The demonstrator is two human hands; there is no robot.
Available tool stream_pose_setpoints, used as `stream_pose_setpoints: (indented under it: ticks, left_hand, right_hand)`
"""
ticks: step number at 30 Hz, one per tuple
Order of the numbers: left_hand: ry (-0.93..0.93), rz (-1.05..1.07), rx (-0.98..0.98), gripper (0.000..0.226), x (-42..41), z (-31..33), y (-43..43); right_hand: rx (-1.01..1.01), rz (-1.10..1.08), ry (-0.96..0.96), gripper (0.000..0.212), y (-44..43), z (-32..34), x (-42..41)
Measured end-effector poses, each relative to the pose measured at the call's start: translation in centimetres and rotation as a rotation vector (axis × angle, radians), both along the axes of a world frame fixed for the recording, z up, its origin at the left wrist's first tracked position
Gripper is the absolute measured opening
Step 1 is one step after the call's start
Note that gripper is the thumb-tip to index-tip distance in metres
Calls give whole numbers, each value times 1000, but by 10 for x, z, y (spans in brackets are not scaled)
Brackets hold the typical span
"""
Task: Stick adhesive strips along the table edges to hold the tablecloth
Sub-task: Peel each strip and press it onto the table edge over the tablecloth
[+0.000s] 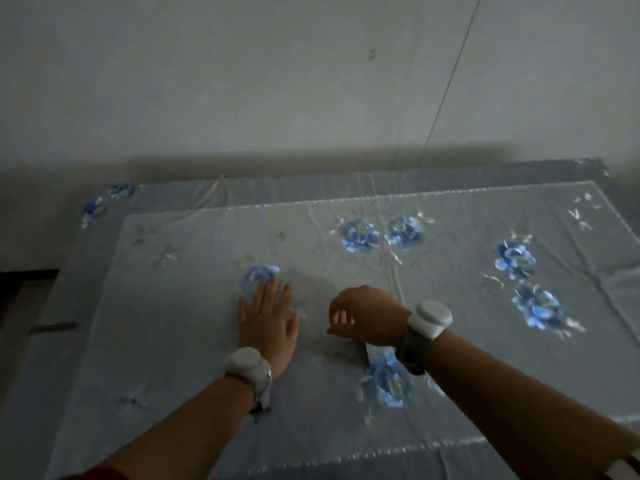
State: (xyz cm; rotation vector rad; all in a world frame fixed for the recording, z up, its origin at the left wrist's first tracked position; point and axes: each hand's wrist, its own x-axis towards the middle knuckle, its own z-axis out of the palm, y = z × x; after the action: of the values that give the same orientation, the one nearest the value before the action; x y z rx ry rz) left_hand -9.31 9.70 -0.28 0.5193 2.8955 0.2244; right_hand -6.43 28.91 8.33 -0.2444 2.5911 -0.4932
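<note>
A pale tablecloth (180, 306) with embroidered blue flowers covers the table, which stands against a wall. My left hand (268, 317) lies flat on the cloth, palm down, fingers spread toward a blue flower (258, 277). My right hand (363, 315) hovers just to its right with the fingers curled downward; a thin dark strip-like piece (366, 353) shows below the palm, and I cannot tell whether the hand holds it. Both wrists wear white round bands. No other adhesive strip is visible.
The cloth's outer border (69, 271) hangs lower around a raised centre panel. The wall (277, 81) is directly behind the table, with a thin cord (450, 74) running down it. A dark gap (20, 282) lies off the left edge. The room is dim.
</note>
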Motion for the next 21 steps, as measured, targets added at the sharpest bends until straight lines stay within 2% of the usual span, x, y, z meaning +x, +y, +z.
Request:
stream_pose_setpoints:
  ticks: [4, 11, 15, 19, 21]
  left_hand:
    - [26, -44, -74, 56, 29, -8, -13]
    - [15, -34, -112, 58, 29, -8, -12]
    - [-38, -54, -125, 59, 27, -9, -13]
    - [-141, -85, -116, 68, 21, 4, -18]
    - [-216, -87, -129, 62, 18, 16, -15]
  right_hand:
    - [38, -23, 38, 23, 2, -8, 26]
    - [179, -148, -16, 21, -7, -20, 45]
    - [92, -282, 0, 22, -13, -16, 51]
    - [-101, -530, 101, 19, -25, 6, 59]
    - [-161, -605, 121, 23, -27, 18, 63]
